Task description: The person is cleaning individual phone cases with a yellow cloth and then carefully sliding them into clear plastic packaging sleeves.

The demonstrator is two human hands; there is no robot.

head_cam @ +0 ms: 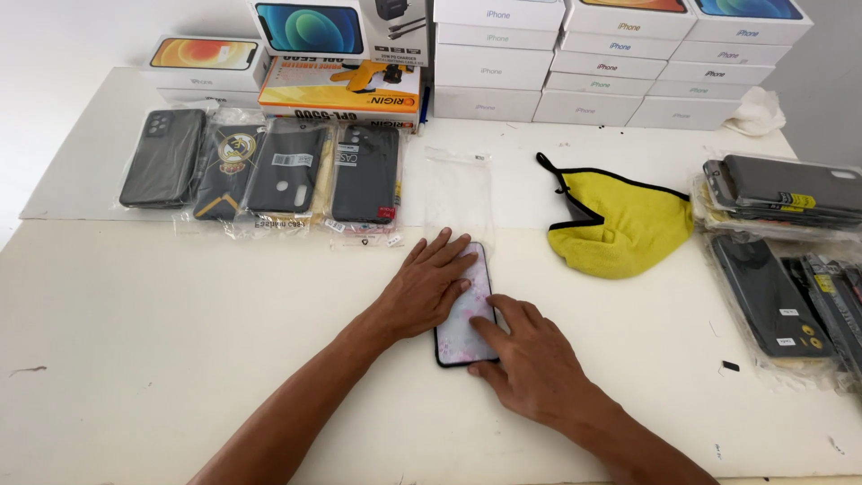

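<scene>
The phone case (469,310) was a slim rectangular unit with a black rim and rounded corners. Its upward-facing surface carried a pale pink and white floral pattern. It lay flat on the white worktop (180,314), near the centre, with its long axis running roughly away from the viewer and tilted slightly to the right at the far end. Its left edge and lower right portion were covered from view.

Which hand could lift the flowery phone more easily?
Probably the right hand: its fingers rest at the flowery phone's free lower edge. The left hand lies flat across its upper half, pinning it down.
</scene>
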